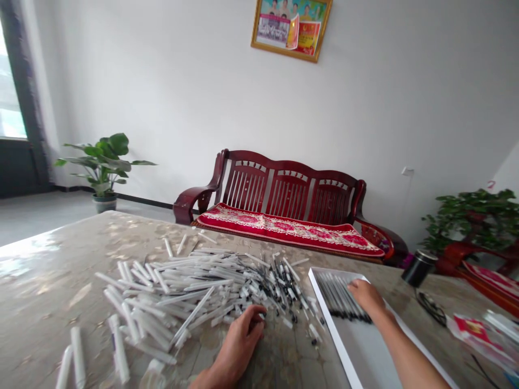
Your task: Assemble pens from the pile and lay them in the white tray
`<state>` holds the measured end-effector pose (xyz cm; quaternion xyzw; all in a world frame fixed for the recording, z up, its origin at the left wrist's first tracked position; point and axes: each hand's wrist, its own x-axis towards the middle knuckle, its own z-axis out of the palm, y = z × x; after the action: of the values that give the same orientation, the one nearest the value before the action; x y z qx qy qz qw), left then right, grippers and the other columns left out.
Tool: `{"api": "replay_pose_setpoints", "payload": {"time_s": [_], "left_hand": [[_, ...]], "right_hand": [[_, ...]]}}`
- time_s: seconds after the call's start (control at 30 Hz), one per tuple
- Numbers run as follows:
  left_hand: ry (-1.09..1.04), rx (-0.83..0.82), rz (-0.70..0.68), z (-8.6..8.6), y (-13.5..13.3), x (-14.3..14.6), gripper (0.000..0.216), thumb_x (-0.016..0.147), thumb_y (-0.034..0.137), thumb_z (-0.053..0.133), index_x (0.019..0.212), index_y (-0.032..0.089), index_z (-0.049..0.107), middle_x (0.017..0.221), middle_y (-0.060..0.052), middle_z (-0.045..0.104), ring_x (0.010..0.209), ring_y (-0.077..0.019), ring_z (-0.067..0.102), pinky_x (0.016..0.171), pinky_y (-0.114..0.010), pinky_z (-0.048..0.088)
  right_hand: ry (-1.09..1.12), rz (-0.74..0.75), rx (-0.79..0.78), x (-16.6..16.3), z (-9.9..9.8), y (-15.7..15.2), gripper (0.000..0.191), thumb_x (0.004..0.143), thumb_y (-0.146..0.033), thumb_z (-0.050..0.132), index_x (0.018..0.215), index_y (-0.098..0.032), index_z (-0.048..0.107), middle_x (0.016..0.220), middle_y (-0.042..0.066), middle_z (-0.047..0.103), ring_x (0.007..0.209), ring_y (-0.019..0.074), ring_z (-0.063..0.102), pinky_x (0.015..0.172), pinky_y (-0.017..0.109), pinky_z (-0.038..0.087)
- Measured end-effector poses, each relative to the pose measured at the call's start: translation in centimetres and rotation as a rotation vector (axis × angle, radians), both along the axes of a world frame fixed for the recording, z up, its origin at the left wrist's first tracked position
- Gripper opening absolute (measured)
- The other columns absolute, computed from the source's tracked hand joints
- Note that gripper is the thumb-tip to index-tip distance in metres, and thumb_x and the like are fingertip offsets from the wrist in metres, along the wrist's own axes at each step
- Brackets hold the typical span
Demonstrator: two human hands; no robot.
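Note:
My right hand (367,298) reaches over a shallow white box (333,336), its fingers pinched at the upper end of the rightmost pen in a row. These clear pens (336,294) with black ends lie side by side across the far part of the box. My left hand (243,336) rests on the table with curled fingers, beside the near edge of a heap. A small dark bit shows at its fingertips, too hidden to name. The heap has many whitish pen barrels (150,313) on the left and black-and-clear pen parts (284,286) on the right.
A patterned brown table (36,302) carries everything. Right of the box stand a black cylinder (419,268) with a cable (432,309) and a red-and-clear plastic packet (478,335). Beyond the table are a red wooden bench (284,189) and a potted plant (104,162).

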<state>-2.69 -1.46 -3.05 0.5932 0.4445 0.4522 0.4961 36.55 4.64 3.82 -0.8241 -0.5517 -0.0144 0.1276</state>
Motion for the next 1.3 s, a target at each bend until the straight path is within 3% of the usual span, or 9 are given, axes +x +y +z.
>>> {"api": "replay_pose_setpoints", "payload": {"time_s": [0.13, 0.3, 0.4, 0.7, 0.9, 1.13, 1.2, 1.3], "left_hand": [[-0.050, -0.019, 0.039, 0.2, 0.0, 0.1, 0.026, 0.076, 0.034, 0.057, 0.096, 0.020, 0.066, 0.074, -0.002, 0.065, 0.063, -0.0182, 0.060, 0.060, -0.026, 0.045], [-0.023, 0.002, 0.083, 0.4, 0.4, -0.5, 0.024, 0.075, 0.027, 0.052, 0.092, 0.019, 0.068, 0.076, -0.003, 0.070, 0.061, -0.0189, 0.061, 0.060, -0.027, 0.045], [0.007, 0.028, 0.119, 0.6, 0.7, -1.0, 0.023, 0.075, 0.025, 0.050, 0.088, 0.020, 0.068, 0.077, -0.004, 0.071, 0.062, -0.0195, 0.062, 0.061, -0.028, 0.046], [0.056, 0.071, 0.162, 0.6, 0.8, -0.9, 0.022, 0.078, 0.024, 0.048, 0.086, 0.020, 0.068, 0.071, -0.003, 0.069, 0.062, -0.0197, 0.062, 0.060, -0.027, 0.044], [0.053, 0.073, 0.180, 0.6, 0.6, -0.7, 0.021, 0.076, 0.019, 0.049, 0.083, 0.022, 0.069, 0.072, -0.002, 0.071, 0.064, -0.0184, 0.063, 0.065, -0.026, 0.045], [-0.045, 0.029, 0.158, 0.6, 0.6, -0.3, 0.021, 0.076, 0.026, 0.050, 0.084, 0.018, 0.068, 0.064, -0.001, 0.064, 0.059, -0.0171, 0.059, 0.058, -0.026, 0.043], [-0.136, -0.036, 0.135, 0.7, 0.7, 0.0, 0.027, 0.075, 0.034, 0.054, 0.091, 0.017, 0.067, 0.063, 0.000, 0.062, 0.058, -0.0173, 0.059, 0.053, -0.026, 0.042], [-0.355, -0.171, 0.097, 1.0, 0.8, 0.3, 0.047, 0.069, 0.048, 0.064, 0.104, 0.017, 0.064, 0.080, -0.004, 0.067, 0.065, -0.0180, 0.063, 0.051, -0.025, 0.044]], "right_hand": [[0.019, 0.113, 0.053, -5.1, 1.5, -0.9, 0.032, 0.091, -0.026, 0.044, 0.107, -0.020, 0.071, 0.109, 0.008, 0.074, 0.099, 0.0198, 0.068, 0.076, 0.024, 0.045], [0.035, 0.350, 0.027, -13.6, 1.6, -1.8, 0.029, 0.087, -0.024, 0.050, 0.107, -0.024, 0.072, 0.108, 0.003, 0.075, 0.102, 0.0165, 0.067, 0.083, 0.019, 0.044], [-0.005, 0.351, -0.009, -16.6, 1.1, -1.3, 0.030, 0.086, -0.019, 0.052, 0.108, -0.024, 0.072, 0.110, 0.005, 0.074, 0.105, 0.0178, 0.066, 0.084, 0.021, 0.043], [-0.147, 0.119, -0.158, -18.2, -0.1, 4.2, 0.038, 0.088, -0.005, 0.039, 0.103, -0.017, 0.072, 0.107, 0.016, 0.073, 0.101, 0.0266, 0.069, 0.076, 0.031, 0.048], [-0.138, 0.061, -0.186, -18.4, -1.2, 5.0, 0.031, 0.086, -0.010, 0.048, 0.102, -0.017, 0.073, 0.111, 0.018, 0.072, 0.103, 0.0269, 0.069, 0.078, 0.031, 0.049], [-0.020, 0.116, -0.086, -18.3, 0.4, 2.6, 0.032, 0.078, -0.006, 0.050, 0.100, -0.013, 0.073, 0.105, 0.020, 0.073, 0.100, 0.0277, 0.069, 0.079, 0.031, 0.048], [0.039, 0.187, -0.042, -19.3, 0.8, 0.6, 0.035, 0.078, -0.008, 0.049, 0.101, -0.017, 0.074, 0.104, 0.013, 0.075, 0.099, 0.0226, 0.069, 0.078, 0.026, 0.048], [0.156, 0.357, 0.012, -22.1, 0.5, -3.3, 0.033, 0.078, -0.013, 0.052, 0.099, -0.023, 0.075, 0.096, 0.003, 0.076, 0.087, 0.0146, 0.070, 0.073, 0.018, 0.047]]}}
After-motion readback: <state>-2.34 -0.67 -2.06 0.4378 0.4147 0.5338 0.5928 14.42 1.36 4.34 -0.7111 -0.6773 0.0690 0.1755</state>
